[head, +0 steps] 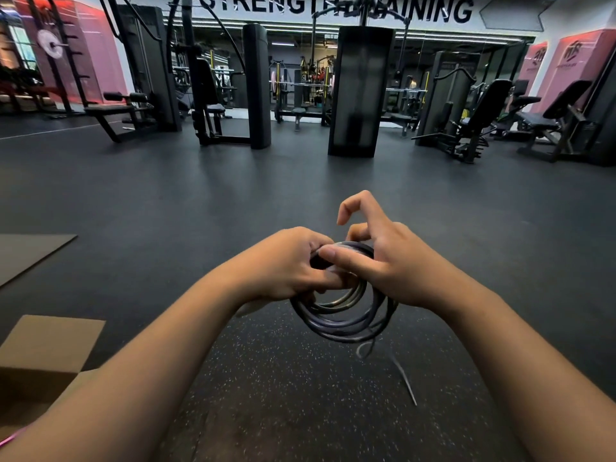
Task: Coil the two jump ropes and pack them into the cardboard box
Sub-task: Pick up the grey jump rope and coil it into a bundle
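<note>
The open cardboard box (50,348) sits at the lower left of the frame, ready for packing. At centre, the coiled jump rope (343,315) hangs between both hands. The left hand (286,265) clamps the loops together; the right hand (383,258) pinches the coil's top, apparently securing the last turn. A loose tail (403,378) trails below.

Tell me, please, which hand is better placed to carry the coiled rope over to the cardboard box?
Probably the left hand: it already grips the coiled rope, and the cardboard box sits on its side. The right hand only steadies the coil.
</note>
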Demonstrator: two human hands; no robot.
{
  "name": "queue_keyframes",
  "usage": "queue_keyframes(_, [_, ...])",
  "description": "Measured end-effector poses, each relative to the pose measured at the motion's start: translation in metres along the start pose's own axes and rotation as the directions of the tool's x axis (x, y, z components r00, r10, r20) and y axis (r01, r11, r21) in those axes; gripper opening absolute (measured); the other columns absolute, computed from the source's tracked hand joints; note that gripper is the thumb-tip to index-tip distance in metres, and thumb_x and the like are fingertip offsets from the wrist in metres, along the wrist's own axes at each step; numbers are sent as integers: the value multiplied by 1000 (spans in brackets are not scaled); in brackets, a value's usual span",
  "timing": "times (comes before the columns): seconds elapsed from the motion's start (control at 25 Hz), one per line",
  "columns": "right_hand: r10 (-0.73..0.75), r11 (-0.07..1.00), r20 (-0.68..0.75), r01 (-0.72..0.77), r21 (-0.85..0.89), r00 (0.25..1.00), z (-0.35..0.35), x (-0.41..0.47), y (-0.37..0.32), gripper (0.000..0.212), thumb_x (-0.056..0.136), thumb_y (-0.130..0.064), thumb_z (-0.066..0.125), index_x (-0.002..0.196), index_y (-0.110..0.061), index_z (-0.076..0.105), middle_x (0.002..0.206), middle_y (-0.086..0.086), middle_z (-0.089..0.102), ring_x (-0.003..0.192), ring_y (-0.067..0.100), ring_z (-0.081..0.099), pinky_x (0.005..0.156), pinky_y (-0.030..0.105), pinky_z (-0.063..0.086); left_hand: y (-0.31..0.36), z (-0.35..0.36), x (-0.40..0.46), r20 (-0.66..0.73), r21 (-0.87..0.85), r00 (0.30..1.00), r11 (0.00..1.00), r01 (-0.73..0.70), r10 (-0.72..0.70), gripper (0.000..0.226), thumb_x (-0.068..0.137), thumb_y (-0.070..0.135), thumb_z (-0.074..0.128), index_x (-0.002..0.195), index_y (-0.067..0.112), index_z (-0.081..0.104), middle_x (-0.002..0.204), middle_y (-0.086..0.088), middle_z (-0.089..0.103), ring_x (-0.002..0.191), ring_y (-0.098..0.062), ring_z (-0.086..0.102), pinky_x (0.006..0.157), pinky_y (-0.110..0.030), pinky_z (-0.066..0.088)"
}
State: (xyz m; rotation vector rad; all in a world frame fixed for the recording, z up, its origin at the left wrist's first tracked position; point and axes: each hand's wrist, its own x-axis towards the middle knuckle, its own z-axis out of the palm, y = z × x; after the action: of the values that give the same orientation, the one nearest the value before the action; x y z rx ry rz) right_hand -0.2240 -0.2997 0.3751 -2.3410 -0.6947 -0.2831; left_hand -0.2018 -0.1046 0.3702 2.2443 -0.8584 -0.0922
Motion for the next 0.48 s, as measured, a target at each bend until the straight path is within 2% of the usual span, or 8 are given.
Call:
queue_keyframes(0.04, [3, 998, -74, 2, 57, 997, 0, 1, 2, 40, 94, -64, 55, 111, -30, 44, 81, 8, 69, 59, 22, 58, 66, 37, 49, -1, -4, 0, -2, 11, 1000, 1000, -5, 5, 26, 91, 32, 75, 87, 8, 65, 66, -5, 57, 60, -14, 51, 63, -38, 52])
queue_keyframes(0.08, [20, 989, -160, 4, 146, 987, -2, 2, 6, 42, 95, -67, 50, 110, -27, 50, 81, 11, 69, 61, 26, 59, 64, 38, 49, -1, -7, -1, -13, -55, 1000, 998, -9, 8, 29, 94, 31, 72, 84, 6, 63, 65, -2, 54, 58, -14, 50, 62, -38, 53])
queue_keyframes(0.16, [105, 922, -267, 7, 387, 958, -6, 2, 15, 56, 98, -68, 42, 103, -16, 61, 74, 26, 62, 55, 33, 53, 52, 35, 44, 0, -7, -3, -48, -310, 999, 950, -29, 14, 28, 100, 25, 65, 79, 6, 59, 63, 0, 50, 54, -17, 49, 61, -43, 57])
queue_keyframes(0.24, [203, 875, -278, -46, 482, 939, -9, 1, 27, 68, 96, -68, 40, 83, -7, 67, 64, 41, 50, 48, 30, 49, 48, 33, 40, 3, 0, -1, -123, -507, 992, 858, -77, 17, 25, 102, 24, 58, 82, 9, 56, 61, 3, 49, 51, -15, 47, 59, -36, 55])
queue_keyframes(0.32, [280, 875, -252, -139, 463, 926, -5, -2, 39, 74, 97, -69, 40, 63, -8, 64, 51, 27, 40, 42, 23, 43, 50, 33, 41, 1, 6, 5, -266, -660, 963, 738, -144, -50, 27, 100, 33, 57, 84, 11, 54, 60, 7, 49, 51, -12, 47, 67, -35, 52])
queue_keyframes(0.36, [322, 851, -206, -187, 491, 924, -1, -3, 44, 77, 96, -71, 39, 63, -7, 66, 50, 17, 36, 41, 20, 39, 51, 34, 43, -1, 8, 10, -346, -726, 931, 662, -186, -118, 28, 99, 37, 58, 85, 13, 54, 61, 8, 49, 52, -11, 48, 74, -41, 50])
queue_keyframes(0.4, [349, 817, -139, -229, 529, 927, 4, -4, 48, 80, 93, -75, 37, 71, -4, 68, 54, 10, 35, 42, 18, 39, 53, 35, 44, -3, 10, 15, -409, -777, 892, 586, -229, -194, 28, 101, 38, 58, 87, 14, 54, 61, 8, 49, 54, -10, 48, 80, -47, 48])
queue_keyframes(0.48, [331, 744, 8, -266, 613, 944, 19, -4, 44, 91, 83, -89, 37, 96, -3, 65, 66, 9, 43, 52, 18, 43, 54, 34, 44, 0, 18, 22, -474, -847, 791, 447, -288, -386, 26, 104, 37, 55, 90, 16, 55, 63, 9, 50, 58, -9, 50, 81, -41, 50])
